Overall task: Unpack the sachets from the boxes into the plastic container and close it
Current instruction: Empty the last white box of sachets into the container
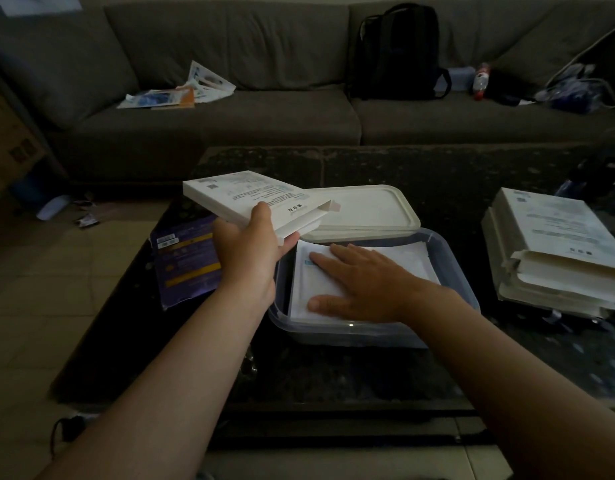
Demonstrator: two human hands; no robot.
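A clear plastic container (462,268) sits on the dark table in front of me, with a stack of white sachets (309,289) lying flat inside. My right hand (365,278) rests palm down on the sachets, fingers spread. My left hand (254,244) grips a flat white box (240,195) by its near end and holds it tilted above the container's left rim; the box's flap end is open. The container's white lid (365,209) lies on the table just behind the container. A stack of more white boxes (555,247) stands at the right.
A purple flat packet (185,261) lies on the table left of the container. The dark table (333,368) ends close to me and at the left. Behind it is a grey sofa (230,116) with papers, a black backpack (399,53) and a bottle.
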